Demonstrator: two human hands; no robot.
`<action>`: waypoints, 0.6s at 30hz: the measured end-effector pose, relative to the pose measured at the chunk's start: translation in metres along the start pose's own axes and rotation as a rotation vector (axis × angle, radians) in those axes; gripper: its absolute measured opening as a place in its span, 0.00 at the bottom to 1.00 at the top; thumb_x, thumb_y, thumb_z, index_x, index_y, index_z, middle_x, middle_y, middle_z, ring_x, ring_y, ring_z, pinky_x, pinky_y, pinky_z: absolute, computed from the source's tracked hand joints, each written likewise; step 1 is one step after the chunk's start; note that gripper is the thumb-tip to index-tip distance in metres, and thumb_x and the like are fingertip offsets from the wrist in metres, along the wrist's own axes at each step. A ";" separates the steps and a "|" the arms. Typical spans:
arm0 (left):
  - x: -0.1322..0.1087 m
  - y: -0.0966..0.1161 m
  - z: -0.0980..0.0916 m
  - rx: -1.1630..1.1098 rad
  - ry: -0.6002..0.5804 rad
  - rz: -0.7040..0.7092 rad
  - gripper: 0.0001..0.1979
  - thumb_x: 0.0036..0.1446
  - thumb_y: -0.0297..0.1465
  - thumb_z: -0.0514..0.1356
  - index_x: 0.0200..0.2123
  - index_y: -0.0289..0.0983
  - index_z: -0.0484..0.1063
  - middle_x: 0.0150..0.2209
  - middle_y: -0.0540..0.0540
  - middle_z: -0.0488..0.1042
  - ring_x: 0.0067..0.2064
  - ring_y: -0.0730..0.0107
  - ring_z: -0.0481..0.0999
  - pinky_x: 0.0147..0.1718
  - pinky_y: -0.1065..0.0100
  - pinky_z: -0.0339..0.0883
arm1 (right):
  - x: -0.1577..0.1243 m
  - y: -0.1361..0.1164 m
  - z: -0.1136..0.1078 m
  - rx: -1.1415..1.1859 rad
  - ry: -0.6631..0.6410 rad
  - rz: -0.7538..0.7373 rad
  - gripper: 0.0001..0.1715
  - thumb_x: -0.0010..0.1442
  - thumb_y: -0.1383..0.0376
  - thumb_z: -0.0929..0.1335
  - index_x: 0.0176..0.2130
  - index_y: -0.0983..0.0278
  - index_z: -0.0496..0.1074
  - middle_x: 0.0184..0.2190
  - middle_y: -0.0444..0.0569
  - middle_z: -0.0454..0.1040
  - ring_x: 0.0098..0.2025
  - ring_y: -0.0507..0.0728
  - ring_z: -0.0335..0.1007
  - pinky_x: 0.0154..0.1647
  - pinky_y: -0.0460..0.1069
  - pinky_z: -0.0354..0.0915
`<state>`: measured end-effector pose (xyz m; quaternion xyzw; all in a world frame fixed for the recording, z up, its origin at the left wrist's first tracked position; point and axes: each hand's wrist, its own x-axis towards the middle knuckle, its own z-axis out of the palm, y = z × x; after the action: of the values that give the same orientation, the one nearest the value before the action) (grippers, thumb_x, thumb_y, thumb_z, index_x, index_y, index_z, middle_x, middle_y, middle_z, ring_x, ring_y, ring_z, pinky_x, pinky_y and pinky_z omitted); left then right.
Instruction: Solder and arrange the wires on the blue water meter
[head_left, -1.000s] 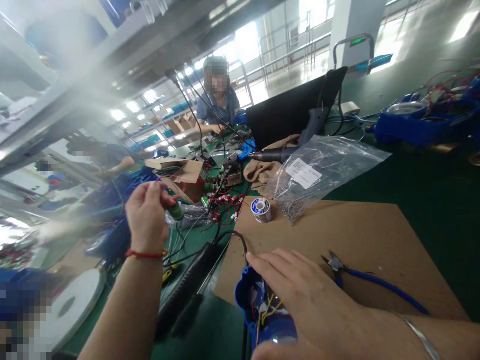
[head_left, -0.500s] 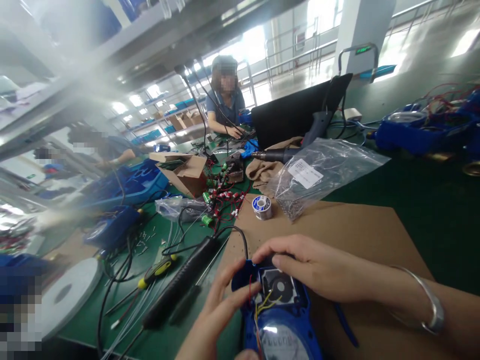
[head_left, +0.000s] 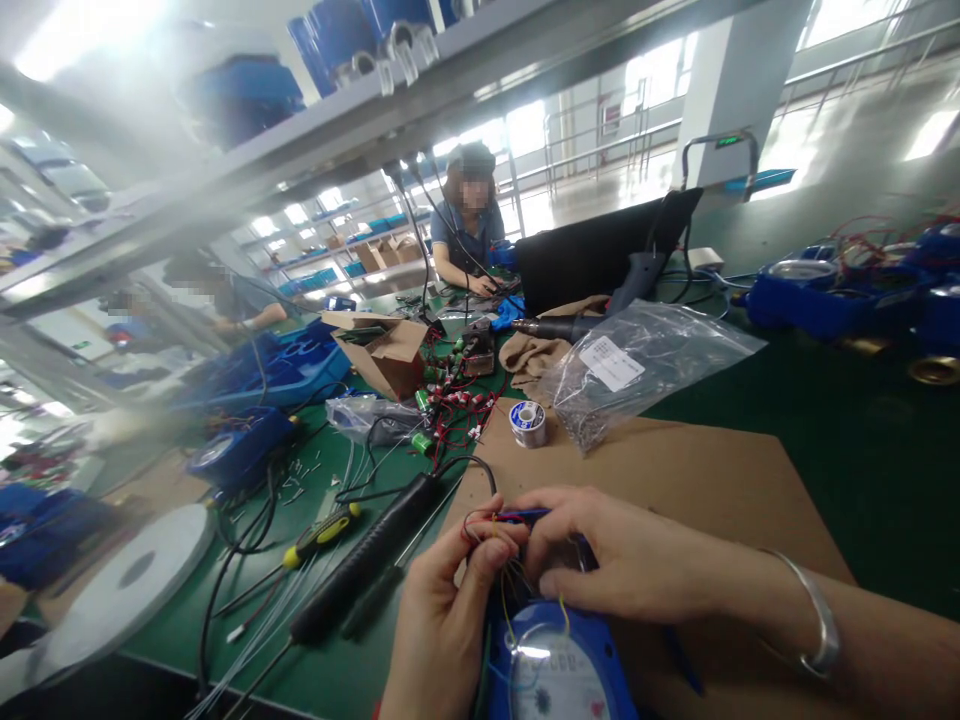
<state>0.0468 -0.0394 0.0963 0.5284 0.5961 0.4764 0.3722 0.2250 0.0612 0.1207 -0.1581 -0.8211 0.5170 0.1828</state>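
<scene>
A blue water meter (head_left: pixel 559 665) with a round glazed dial lies low in the view on the cardboard sheet. My left hand (head_left: pixel 457 600) is closed at its upper left, thumb and forefinger pinching thin wires (head_left: pixel 491 520), red and yellow among them. Curled round the upper right of the meter, my right hand (head_left: pixel 622 555) grips its housing, with the forefinger reaching toward the wires. Both hands hide most of the meter's upper compartment. Yellow wires loop down beside the dial.
Left of the hands lie a black-handled soldering iron (head_left: pixel 367 555), a yellow-black screwdriver (head_left: pixel 322 535) and a white reel (head_left: pixel 127 590). Beyond the cardboard sheet (head_left: pixel 720 490) are a solder spool (head_left: pixel 527 424), a plastic bag (head_left: pixel 637 355) and a heat gun (head_left: pixel 577 325). A co-worker (head_left: pixel 469 225) sits opposite.
My left hand has moved from the meter's open compartment to pinch the wires above it. My right fingers have curled further over the upper end. The view has tilted up slightly.
</scene>
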 end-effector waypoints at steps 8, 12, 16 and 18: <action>0.011 0.011 0.001 -0.176 0.015 -0.021 0.16 0.64 0.42 0.59 0.32 0.37 0.74 0.40 0.48 0.76 0.43 0.72 0.74 0.44 0.79 0.67 | 0.003 -0.005 0.010 -0.111 0.184 -0.007 0.13 0.51 0.80 0.77 0.29 0.66 0.74 0.51 0.46 0.69 0.57 0.59 0.60 0.60 0.56 0.56; 0.007 -0.003 0.003 -0.407 0.141 -0.083 0.21 0.66 0.47 0.54 0.40 0.35 0.73 0.41 0.43 0.77 0.48 0.64 0.74 0.51 0.71 0.65 | 0.004 -0.001 0.007 0.368 0.162 0.000 0.07 0.64 0.72 0.71 0.33 0.67 0.70 0.52 0.50 0.69 0.53 0.60 0.66 0.57 0.55 0.59; -0.003 -0.017 0.010 -0.508 0.236 -0.153 0.23 0.65 0.50 0.53 0.44 0.36 0.70 0.43 0.41 0.77 0.56 0.56 0.71 0.61 0.60 0.56 | 0.008 0.012 0.000 0.910 0.211 0.086 0.17 0.67 0.55 0.72 0.39 0.68 0.70 0.52 0.55 0.70 0.55 0.57 0.66 0.55 0.50 0.61; -0.008 -0.021 0.014 -0.487 0.267 -0.160 0.23 0.63 0.51 0.56 0.43 0.37 0.71 0.44 0.41 0.77 0.59 0.55 0.67 0.64 0.57 0.51 | 0.011 0.019 -0.002 1.023 0.233 0.124 0.20 0.65 0.53 0.74 0.36 0.68 0.71 0.51 0.56 0.72 0.51 0.56 0.68 0.53 0.49 0.62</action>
<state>0.0554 -0.0445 0.0722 0.3073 0.5477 0.6398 0.4429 0.2178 0.0753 0.1056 -0.1533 -0.4272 0.8405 0.2958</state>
